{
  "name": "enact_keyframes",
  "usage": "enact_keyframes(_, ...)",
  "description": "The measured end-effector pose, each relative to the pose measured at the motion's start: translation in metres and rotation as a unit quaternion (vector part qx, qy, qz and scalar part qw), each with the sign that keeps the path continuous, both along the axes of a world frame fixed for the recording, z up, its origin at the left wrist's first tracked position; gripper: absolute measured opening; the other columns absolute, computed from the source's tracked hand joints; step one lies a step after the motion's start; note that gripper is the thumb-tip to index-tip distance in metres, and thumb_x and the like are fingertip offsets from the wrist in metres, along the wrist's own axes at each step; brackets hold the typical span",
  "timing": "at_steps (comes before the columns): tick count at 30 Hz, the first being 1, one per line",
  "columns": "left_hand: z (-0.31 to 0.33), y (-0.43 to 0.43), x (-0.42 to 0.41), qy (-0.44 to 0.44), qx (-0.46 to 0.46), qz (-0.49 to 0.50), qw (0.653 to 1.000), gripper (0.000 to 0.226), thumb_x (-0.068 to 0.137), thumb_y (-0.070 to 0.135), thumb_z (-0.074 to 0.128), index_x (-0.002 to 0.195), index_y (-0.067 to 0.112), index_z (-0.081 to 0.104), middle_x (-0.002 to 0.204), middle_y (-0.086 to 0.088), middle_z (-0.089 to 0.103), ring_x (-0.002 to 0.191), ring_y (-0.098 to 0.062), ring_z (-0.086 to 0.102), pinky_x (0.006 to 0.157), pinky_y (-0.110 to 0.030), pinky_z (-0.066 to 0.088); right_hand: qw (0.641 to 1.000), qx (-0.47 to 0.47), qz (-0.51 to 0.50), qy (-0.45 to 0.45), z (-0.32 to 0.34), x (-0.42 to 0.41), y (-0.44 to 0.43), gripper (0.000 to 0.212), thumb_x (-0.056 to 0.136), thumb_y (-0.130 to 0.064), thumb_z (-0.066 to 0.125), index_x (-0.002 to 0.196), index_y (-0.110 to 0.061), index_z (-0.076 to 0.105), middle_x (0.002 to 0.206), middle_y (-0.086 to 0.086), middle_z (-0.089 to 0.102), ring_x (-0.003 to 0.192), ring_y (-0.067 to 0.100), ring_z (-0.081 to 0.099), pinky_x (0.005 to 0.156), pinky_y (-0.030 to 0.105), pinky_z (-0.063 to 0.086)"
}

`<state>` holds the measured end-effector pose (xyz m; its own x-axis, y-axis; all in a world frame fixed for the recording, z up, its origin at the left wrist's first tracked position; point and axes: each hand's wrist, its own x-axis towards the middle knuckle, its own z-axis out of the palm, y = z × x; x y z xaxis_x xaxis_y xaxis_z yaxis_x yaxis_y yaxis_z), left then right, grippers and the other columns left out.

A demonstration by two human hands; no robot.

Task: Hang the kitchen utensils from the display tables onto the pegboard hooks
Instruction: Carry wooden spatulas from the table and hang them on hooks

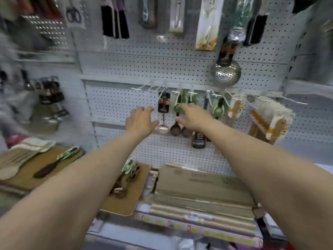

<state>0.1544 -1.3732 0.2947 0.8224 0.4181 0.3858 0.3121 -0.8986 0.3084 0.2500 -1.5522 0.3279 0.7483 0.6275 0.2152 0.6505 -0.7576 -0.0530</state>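
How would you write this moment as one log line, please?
left hand: open, beside metal spoon | right hand: at green-carded spoon, grip unclear | stage: at pegboard hooks

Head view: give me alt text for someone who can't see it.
Both arms reach to the pegboard: the left hand is open beside a carded metal spoon, the right hand at a green-carded dark spoon; blur hides whether it grips. More spoons lie on boards below, beside flattened cardboard.
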Motion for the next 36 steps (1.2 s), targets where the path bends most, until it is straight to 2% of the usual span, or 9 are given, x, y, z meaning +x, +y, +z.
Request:
enact_keyframes(2, 0.001, 0.044, -0.030, 0.004, 0.001, 0.032, 0.999, 0.059, 0.092, 0.053, 0.059, 0.144, 0.029, 0.044, 0.145, -0.009, 0.046, 0.133, -0.032, 0.041, 0.101, -0.051, 0.045, 0.999, 0.018, 0.032, 0.004, 0.001, -0.024, 0.048, 0.065, 0.099, -0.056, 0.048, 0.154, -0.025, 0.033, 0.156, 0.014, 0.039, 0.139, 0.035, 0.042, 0.109, 0.048, 0.042)
enact_keyframes(9, -0.003, 0.164, -0.122, 0.022, -0.017, 0.116, 0.993, 0.059, 0.092, 0.053, 0.059, 0.144, 0.028, 0.044, 0.142, -0.012, 0.050, 0.130, -0.034, 0.045, 0.098, -0.049, 0.045, 0.991, 0.025, 0.128, 0.020, -0.009, -0.087, 0.195, 0.062, 0.098, -0.054, 0.051, 0.150, -0.024, 0.039, 0.150, 0.014, 0.044, 0.136, 0.034, 0.044, 0.109, 0.049, 0.042)
enact_keyframes(14, -0.015, 0.253, -0.178, 0.028, -0.031, 0.191, 0.981, 0.060, 0.092, 0.054, 0.058, 0.143, 0.027, 0.045, 0.143, -0.013, 0.047, 0.131, -0.037, 0.043, 0.103, -0.052, 0.044, 0.979, 0.012, 0.201, 0.031, -0.018, -0.123, 0.306, 0.062, 0.098, -0.054, 0.052, 0.150, -0.024, 0.039, 0.151, 0.011, 0.042, 0.137, 0.032, 0.043, 0.106, 0.047, 0.043)
enact_keyframes(17, -0.024, 0.311, -0.202, 0.042, -0.038, 0.233, 0.971, 0.056, 0.090, 0.053, 0.060, 0.139, 0.028, 0.047, 0.141, -0.012, 0.049, 0.127, -0.038, 0.046, 0.097, -0.050, 0.046, 0.972, 0.008, 0.234, 0.033, -0.026, -0.135, 0.374, 0.062, 0.098, -0.053, 0.054, 0.150, -0.024, 0.039, 0.152, 0.010, 0.042, 0.137, 0.031, 0.043, 0.104, 0.046, 0.043)
enact_keyframes(21, -0.029, 0.393, -0.221, 0.042, -0.033, 0.274, 0.960, 0.057, 0.091, 0.051, 0.060, 0.141, 0.028, 0.046, 0.144, -0.011, 0.047, 0.127, -0.038, 0.047, 0.096, -0.051, 0.047, 0.961, 0.010, 0.271, 0.049, -0.038, -0.139, 0.478, 0.065, 0.096, -0.055, 0.055, 0.150, -0.023, 0.040, 0.150, 0.010, 0.044, 0.135, 0.032, 0.046, 0.103, 0.044, 0.046)
enact_keyframes(28, -0.030, 0.564, -0.225, 0.041, -0.050, 0.302, 0.951, 0.058, 0.088, 0.053, 0.061, 0.140, 0.030, 0.047, 0.136, -0.010, 0.053, 0.127, -0.036, 0.047, 0.093, -0.052, 0.050, 0.948, -0.004, 0.308, 0.086, -0.053, -0.133, 0.660, 0.064, 0.096, -0.056, 0.054, 0.147, -0.019, 0.042, 0.146, 0.012, 0.046, 0.133, 0.033, 0.047, 0.102, 0.046, 0.047)
enact_keyframes(36, -0.070, 0.706, -0.228, 0.063, -0.098, 0.320, 0.940, 0.058, 0.090, 0.053, 0.056, 0.140, 0.024, 0.049, 0.141, -0.013, 0.049, 0.133, -0.034, 0.041, 0.100, -0.051, 0.046, 0.940, -0.043, 0.313, 0.128, -0.096, -0.135, 0.811, 0.065, 0.096, -0.050, 0.057, 0.148, -0.014, 0.043, 0.148, 0.015, 0.046, 0.135, 0.034, 0.046, 0.103, 0.040, 0.042)
